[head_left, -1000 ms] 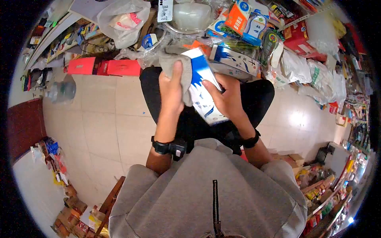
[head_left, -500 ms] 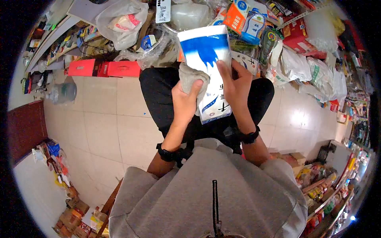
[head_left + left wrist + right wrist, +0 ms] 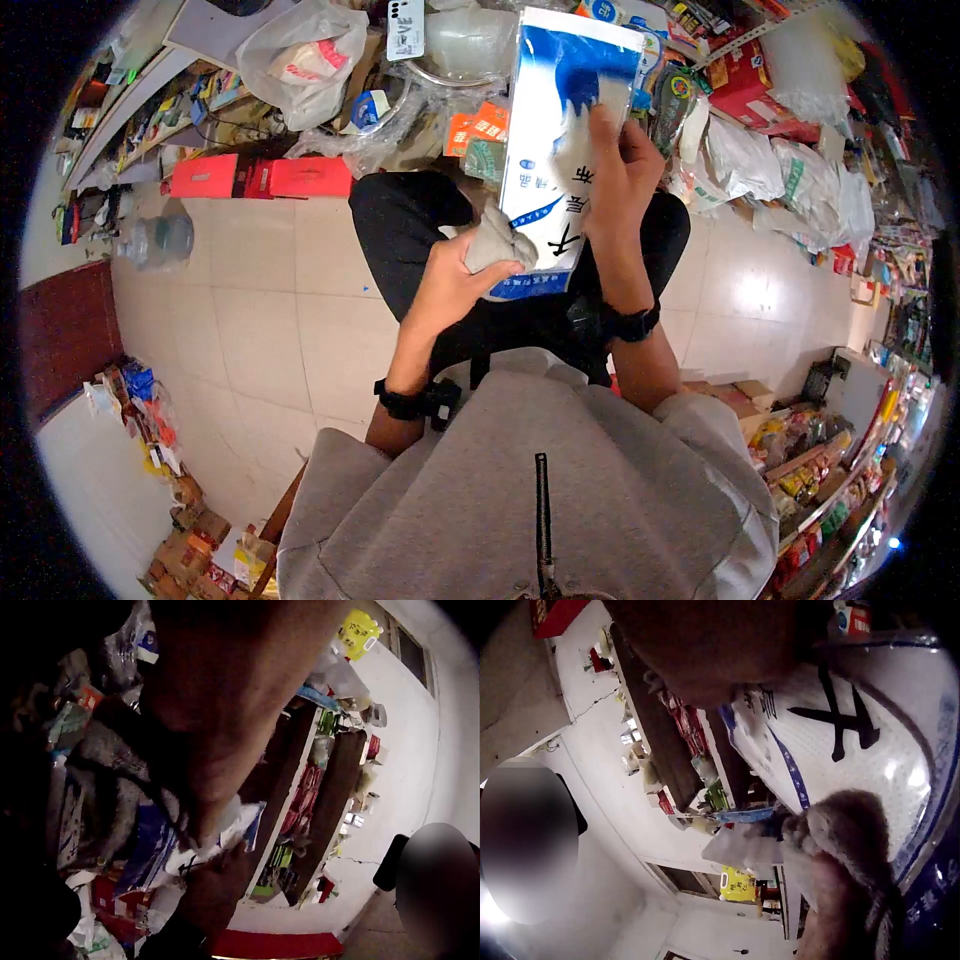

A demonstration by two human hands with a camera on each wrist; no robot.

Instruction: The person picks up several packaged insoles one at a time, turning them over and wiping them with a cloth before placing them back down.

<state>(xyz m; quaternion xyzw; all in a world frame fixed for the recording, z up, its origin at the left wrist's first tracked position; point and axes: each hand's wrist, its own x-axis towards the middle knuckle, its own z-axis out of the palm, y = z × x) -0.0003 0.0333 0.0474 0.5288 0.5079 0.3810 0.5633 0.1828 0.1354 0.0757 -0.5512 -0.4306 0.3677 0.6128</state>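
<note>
A flat white and blue plastic packet [image 3: 548,150] with dark characters slants up and away from the lap in the head view. The left hand [image 3: 452,284] grips a bunched grey cloth [image 3: 499,243] against the packet's lower left part. Along the packet's right edge, the right hand [image 3: 622,190] holds it, fingers pointing up its face. In the right wrist view the grey cloth [image 3: 855,825] lies against the clear wrap of the packet [image 3: 877,720], with the left hand [image 3: 829,900] behind it. The left wrist view is dark and shows the packet [image 3: 154,851] partly hidden by an arm.
Red boxes [image 3: 310,175] stand at the left beyond the knees. A white plastic bag [image 3: 303,60], a phone in a patterned case [image 3: 406,29] and a clear round container [image 3: 460,45] lie at the far side. White bags [image 3: 740,170] heap at the right. Tiled floor [image 3: 260,270] lies left.
The packet has swung more upright and moved up and away from the body. The left hand with the cloth has slid down to its lower end; the right hand has moved up and right.
</note>
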